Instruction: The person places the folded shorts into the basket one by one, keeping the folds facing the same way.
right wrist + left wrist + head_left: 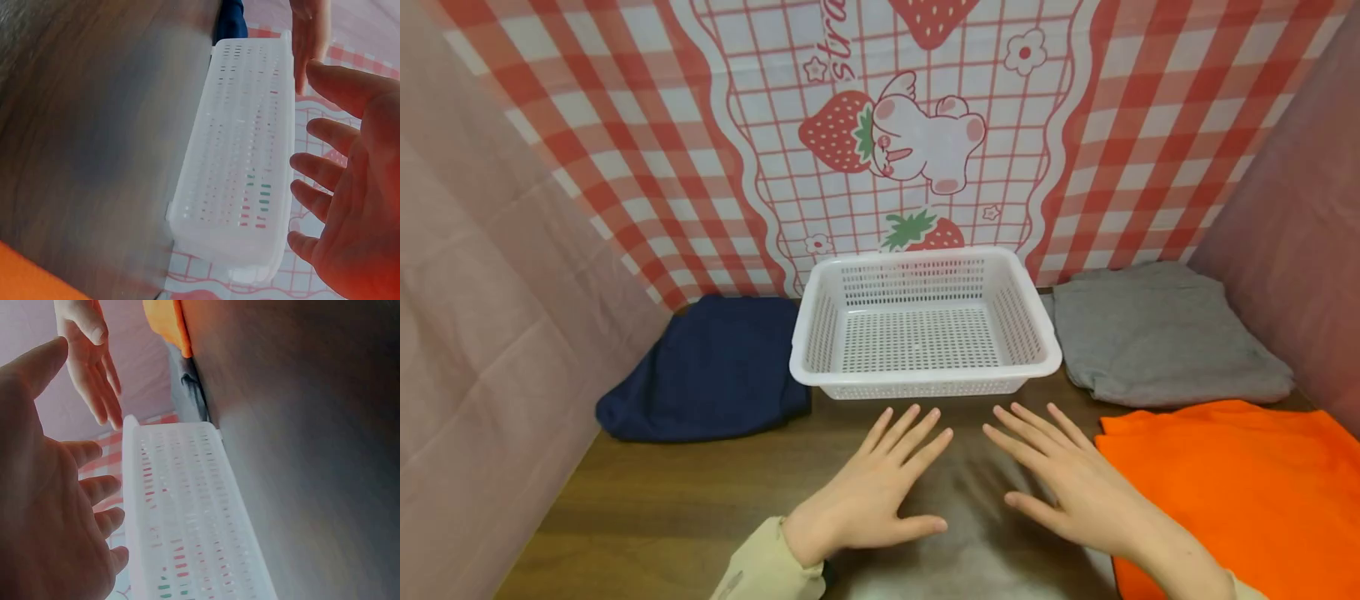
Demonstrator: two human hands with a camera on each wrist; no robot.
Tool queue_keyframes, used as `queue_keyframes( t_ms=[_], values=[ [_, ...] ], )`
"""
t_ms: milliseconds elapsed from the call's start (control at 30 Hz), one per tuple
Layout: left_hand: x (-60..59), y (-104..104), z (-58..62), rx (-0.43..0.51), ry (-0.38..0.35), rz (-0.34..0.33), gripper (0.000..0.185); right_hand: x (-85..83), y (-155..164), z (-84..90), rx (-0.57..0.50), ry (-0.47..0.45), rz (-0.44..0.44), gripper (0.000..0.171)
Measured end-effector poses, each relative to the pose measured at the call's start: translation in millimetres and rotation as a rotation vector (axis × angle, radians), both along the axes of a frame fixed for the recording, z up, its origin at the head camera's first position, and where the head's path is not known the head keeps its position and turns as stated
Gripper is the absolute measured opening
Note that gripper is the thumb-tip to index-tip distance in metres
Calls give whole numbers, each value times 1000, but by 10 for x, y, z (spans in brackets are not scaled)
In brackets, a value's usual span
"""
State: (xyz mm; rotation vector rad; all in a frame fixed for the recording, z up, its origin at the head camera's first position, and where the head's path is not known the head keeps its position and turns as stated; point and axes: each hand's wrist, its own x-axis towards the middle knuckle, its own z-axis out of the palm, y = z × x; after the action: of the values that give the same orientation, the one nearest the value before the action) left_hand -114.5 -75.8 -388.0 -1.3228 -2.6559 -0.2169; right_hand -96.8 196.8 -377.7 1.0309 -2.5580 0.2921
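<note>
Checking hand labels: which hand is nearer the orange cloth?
Right. The right hand hovers just beside the orange cloth; the left hand is farther off, past the right.

A basket (925, 379) sits mid-frame on the desk (685, 492), folded cloths at its left (707, 371) and right (1157, 333); both hands lie below it.

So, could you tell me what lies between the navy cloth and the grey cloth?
The white basket sits between the navy cloth and the grey cloth, on the table; the head view shows it.
</note>
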Motion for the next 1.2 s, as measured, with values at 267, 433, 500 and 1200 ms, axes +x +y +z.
queue_keyframes(
  t_ms=[267, 433, 500, 1200],
  values=[
    [-9, 86, -37, -32, -32, -13, 84, 29, 109, 65, -16, -35, -64, 67],
    [-1, 193, -53, -45, -32, -11, 82, 50, 184, 137, -27, -61, -105, 66],
    [4, 240, -49, -49, -46, -14, 82, 58, 216, 155, -28, -63, -118, 67],
    [21, 654, -1, -125, -22, -47, 75, 47, 627, 223, -64, -73, -228, 66]
  ],
)
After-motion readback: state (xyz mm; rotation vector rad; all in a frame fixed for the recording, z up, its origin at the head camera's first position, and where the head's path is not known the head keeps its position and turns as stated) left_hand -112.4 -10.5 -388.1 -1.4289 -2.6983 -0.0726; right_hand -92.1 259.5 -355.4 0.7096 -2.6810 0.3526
